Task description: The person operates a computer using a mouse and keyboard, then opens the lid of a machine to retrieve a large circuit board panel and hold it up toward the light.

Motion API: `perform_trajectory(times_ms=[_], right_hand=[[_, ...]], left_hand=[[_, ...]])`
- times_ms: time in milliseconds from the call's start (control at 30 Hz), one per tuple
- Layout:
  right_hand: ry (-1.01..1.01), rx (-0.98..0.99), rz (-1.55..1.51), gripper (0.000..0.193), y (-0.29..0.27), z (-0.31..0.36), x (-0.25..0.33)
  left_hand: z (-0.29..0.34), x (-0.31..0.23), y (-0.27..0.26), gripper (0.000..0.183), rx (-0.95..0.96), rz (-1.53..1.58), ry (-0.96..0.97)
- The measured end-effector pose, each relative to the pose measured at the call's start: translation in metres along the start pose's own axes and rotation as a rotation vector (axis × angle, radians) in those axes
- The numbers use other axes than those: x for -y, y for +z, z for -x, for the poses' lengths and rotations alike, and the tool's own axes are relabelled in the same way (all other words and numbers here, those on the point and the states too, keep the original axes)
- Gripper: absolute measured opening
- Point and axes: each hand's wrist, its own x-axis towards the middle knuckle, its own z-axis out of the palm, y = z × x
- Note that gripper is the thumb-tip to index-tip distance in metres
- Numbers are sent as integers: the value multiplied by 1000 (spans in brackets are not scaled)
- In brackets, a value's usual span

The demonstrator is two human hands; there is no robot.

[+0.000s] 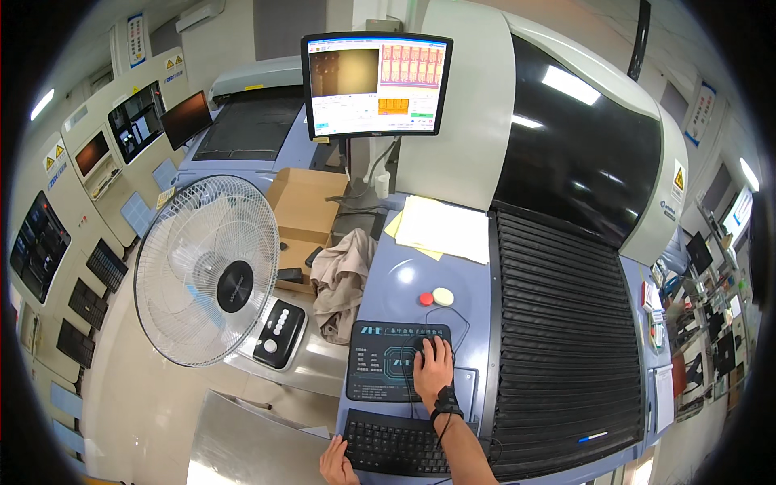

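Black mouse [419, 343] under the right grip [434, 368], which curls partly closed over it, atop a dark mouse pad [365, 378]. Below that grip lies a keyboard [392, 443]; the left grip [337, 465], loosely bent and empty, is at its left edge. Beyond the right grip sits a red button [426, 299].

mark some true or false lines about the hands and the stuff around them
1. The right hand is over the black mouse pad. True.
2. The left hand is on the fan. False: it is at the left end of the keyboard.
3. The monitor is dark. False: its screen is lit.
4. The red button is left of the cream one. True.
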Motion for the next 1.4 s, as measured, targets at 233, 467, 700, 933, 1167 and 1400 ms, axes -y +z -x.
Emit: perform_trajectory(times_ms=[233, 467, 700, 933, 1167, 1400], right_hand=[[8, 7, -6, 34, -1, 0, 1], [-15, 10, -14, 33, -1, -1, 1], [-8, 3, -1, 33, 0, 0, 0], [-3, -8, 10, 34, 2, 1, -1], [-9, -16, 3, 34, 2, 1, -1], [-8, -27, 1, 34, 3, 1, -2]], left_hand=[[1, -1, -1, 41, 10, -3, -1], [5, 3, 1, 41, 32, -29, -8], [5, 4, 1, 41, 32, -4, -8], [5, 1, 2, 41, 22, 9, -30], [3, -2, 0, 40, 18, 15, -39], [3, 0, 1, 40, 20, 16, -27]])
